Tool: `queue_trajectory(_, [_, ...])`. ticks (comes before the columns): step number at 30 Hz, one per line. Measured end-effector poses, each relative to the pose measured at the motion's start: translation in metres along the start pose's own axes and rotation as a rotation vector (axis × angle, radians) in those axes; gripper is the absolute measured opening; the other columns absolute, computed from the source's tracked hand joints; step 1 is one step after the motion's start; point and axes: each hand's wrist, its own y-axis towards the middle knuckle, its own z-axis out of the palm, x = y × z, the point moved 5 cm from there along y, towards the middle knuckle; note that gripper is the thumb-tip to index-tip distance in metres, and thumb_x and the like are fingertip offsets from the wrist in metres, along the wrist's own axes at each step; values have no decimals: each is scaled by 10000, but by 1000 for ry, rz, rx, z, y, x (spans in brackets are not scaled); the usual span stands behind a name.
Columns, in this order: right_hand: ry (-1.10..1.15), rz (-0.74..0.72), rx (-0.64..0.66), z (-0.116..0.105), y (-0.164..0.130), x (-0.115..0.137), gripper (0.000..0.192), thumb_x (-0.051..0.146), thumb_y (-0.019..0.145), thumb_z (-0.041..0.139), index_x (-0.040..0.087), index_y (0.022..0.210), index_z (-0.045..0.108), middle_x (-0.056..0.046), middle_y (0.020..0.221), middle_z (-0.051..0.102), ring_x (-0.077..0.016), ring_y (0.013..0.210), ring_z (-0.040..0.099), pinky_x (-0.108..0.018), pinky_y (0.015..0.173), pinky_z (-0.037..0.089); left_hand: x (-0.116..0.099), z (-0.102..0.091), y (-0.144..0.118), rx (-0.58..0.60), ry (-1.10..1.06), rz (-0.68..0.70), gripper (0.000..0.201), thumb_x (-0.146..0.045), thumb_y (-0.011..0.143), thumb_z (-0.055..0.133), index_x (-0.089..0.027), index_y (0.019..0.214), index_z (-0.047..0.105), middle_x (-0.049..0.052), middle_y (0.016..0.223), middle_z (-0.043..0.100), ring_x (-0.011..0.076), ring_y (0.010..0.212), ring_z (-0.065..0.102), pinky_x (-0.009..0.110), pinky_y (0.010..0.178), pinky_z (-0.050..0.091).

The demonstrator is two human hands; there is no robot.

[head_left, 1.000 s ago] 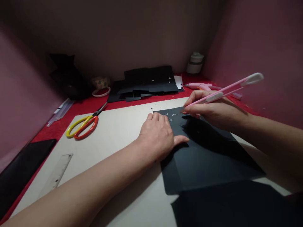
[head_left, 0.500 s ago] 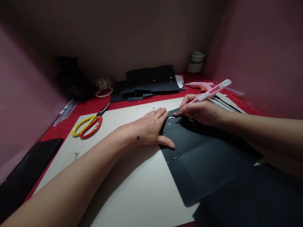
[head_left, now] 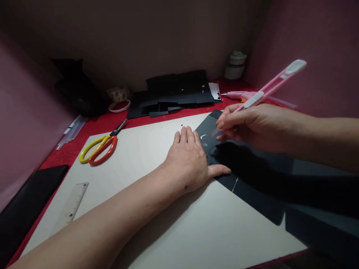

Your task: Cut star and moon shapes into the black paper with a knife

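Note:
Black paper [head_left: 254, 200] lies across the right part of a white board [head_left: 157, 231]. A small moon-shaped cutout [head_left: 203, 136] and a star outline [head_left: 205, 144] show near its far left corner. My left hand [head_left: 190, 158] rests flat on the paper's left edge and the board, fingers stretched and thumb spread over the paper. In my right hand [head_left: 238, 121] is a pink and white craft knife [head_left: 269, 89], gripped like a pen. Its blade end is slightly blurred, just right of the moon; whether it touches the paper I cannot tell.
Left on the board lie yellow-and-orange-handled scissors [head_left: 102, 149] and a clear ruler [head_left: 71, 205]. Behind, on red cloth, are stacked black paper pieces [head_left: 179, 87], a tape roll [head_left: 120, 105], a pink glue gun [head_left: 242, 95] and a white jar [head_left: 235, 66]. A black case [head_left: 30, 209] lies far left.
The black paper has turned on the board, its near end swinging right. My right hand has raised the craft knife away from the moon cutout. My left hand has shifted with the paper's edge.

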Motion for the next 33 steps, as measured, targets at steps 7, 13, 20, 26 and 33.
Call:
queue_trajectory(7, [51,-41,-136,1,0,-23,212,183,690,747,225,573,575,15,522,544,-134,533,545,-273,473,350,10,-17,-4,-79,-5,28,966,-844,880,361,17,1186,674,296,1167,662,471,1177,589,563,1038,431])
queue_trajectory(13, [37,-76,-136,-5,-5,-24,190,204,700,724,225,573,584,31,464,513,-116,475,505,-272,471,300,42,-19,12,-119,-206,261,835,-734,811,668,-157,1402,547,175,1536,473,357,1429,418,429,1102,424])
queue_trajectory(20, [-127,-130,-133,0,-12,-30,138,181,746,737,242,693,626,31,556,587,-140,530,490,-292,488,317,37,0,17,15,-245,373,1057,-729,814,665,-173,1607,242,192,1692,89,370,1567,29,547,1240,137])
queue_trajectory(26, [-391,-249,-117,8,-24,-22,82,217,773,711,230,743,636,31,666,607,-129,579,487,-292,513,333,38,0,18,45,-231,363,1141,-752,798,661,-129,1618,171,206,1690,41,372,1566,-20,557,1241,109])
queue_trajectory(33, [-531,-310,-55,15,-23,-20,89,230,798,681,229,741,612,49,617,576,-108,539,451,-288,510,319,36,0,20,28,-217,381,1183,-801,771,645,-114,1616,182,200,1696,46,375,1568,5,527,1255,89])
